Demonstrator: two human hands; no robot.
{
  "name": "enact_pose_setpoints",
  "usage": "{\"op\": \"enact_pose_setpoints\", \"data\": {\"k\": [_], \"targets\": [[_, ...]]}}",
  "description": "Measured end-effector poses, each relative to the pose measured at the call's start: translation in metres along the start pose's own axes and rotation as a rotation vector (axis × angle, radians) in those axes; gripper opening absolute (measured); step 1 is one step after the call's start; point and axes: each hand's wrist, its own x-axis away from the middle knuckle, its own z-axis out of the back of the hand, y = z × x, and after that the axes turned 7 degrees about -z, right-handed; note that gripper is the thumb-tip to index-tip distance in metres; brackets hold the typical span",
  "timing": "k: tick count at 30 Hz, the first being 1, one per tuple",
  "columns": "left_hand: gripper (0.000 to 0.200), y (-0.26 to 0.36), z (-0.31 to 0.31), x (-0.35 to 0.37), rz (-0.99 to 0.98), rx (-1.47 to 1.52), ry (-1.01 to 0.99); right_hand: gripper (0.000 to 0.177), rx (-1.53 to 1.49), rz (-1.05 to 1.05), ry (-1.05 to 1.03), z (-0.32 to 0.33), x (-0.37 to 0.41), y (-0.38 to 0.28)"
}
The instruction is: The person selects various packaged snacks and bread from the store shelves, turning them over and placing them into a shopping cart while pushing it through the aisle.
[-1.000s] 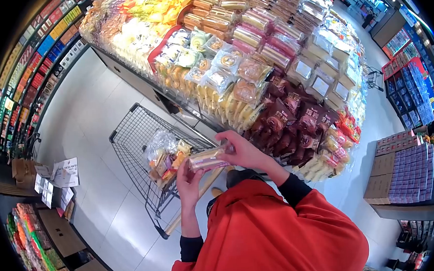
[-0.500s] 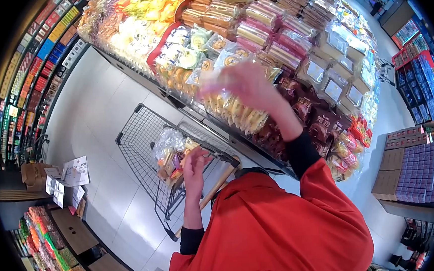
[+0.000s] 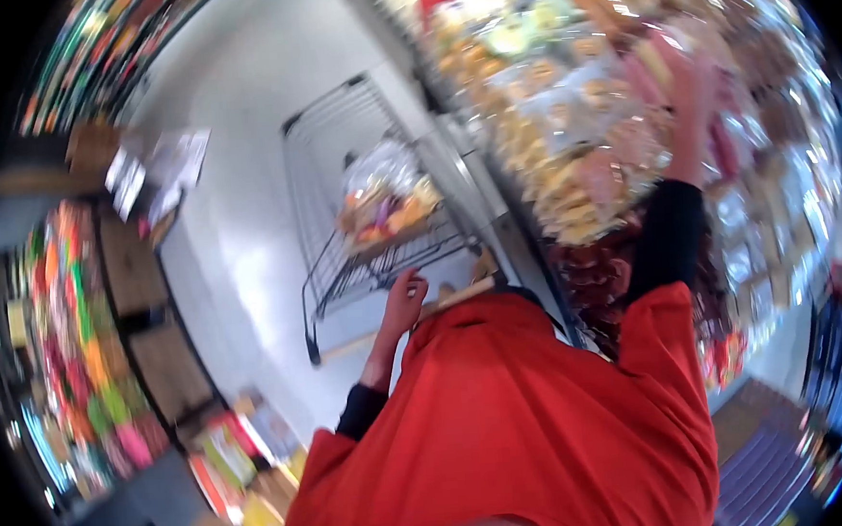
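My left hand [image 3: 406,295] hangs just above the handle side of a wire shopping cart [image 3: 301,164], its fingers curled in with nothing visible in them. In the cart lies a clear plastic bag [image 3: 384,174] with wrapped items of several colours. My right hand [image 3: 690,78] is stretched out over the display, at the pink-and-cream packaged goods [image 3: 655,65]. Motion smears its fingers, so whether it grips a package cannot be made out. Below and left of that hand are clear-wrapped pastries [image 3: 561,110] and yellowish packs [image 3: 571,201].
Dark red-brown packets [image 3: 596,286] fill the display's near corner. Clear-topped boxes [image 3: 751,228] sit to the right. On the left, shelves hold colourful packets [image 3: 79,351], with white papers [image 3: 169,167] beyond. Pale tiled floor [image 3: 237,245] surrounds the cart.
The view has turned, and the cart now appears farther right. My right hand has moved from above the clear-wrapped pastries to the pink packages. My left hand has drawn back from the bag towards the handle.
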Motion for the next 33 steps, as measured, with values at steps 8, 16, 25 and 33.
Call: {"op": "enact_pose_setpoints", "data": {"k": [8,16,25,33], "targets": [[0.031,0.013,0.02,0.002,-0.001,-0.099,0.242,0.036,-0.792,-0.206,0.268,0.135,0.059,-0.097],[0.025,-0.024,0.11,-0.068,0.257,0.108,0.035,0.021,-1.407,0.392,-0.474,0.149,0.265,-0.275],[0.025,-0.232,0.094,-0.21,0.108,-0.346,0.126,0.025,-1.061,0.341,-0.915,0.098,0.378,-0.289],[0.039,-0.307,0.041,-0.299,0.244,-0.398,0.057,0.025,-0.868,0.342,-0.907,0.098,0.383,-0.294]]}}
